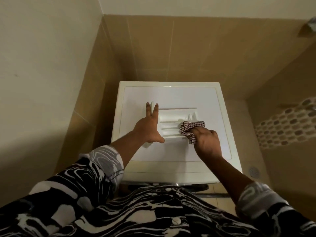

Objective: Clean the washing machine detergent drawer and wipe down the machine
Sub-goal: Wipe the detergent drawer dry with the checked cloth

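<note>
My black-and-white patterned shirt [136, 211] fills the near edge, both sleeves pushed up my forearms. My left hand [147, 127] lies flat along the left end of the detergent drawer [171, 117], fingers straight and parted, thumb spread out at its near corner, pressing it down. My right hand [207, 142] is curled round a bunched checked cloth [191, 128], which it holds against the drawer's ribbed compartments on the right. The white drawer rests on top of the white washing machine [171, 94], about mid-lid. Right of the machine, a round floor drain [254, 171] shows. Beyond are tan wall tiles [171, 48] and a mosaic strip [287, 127].
</note>
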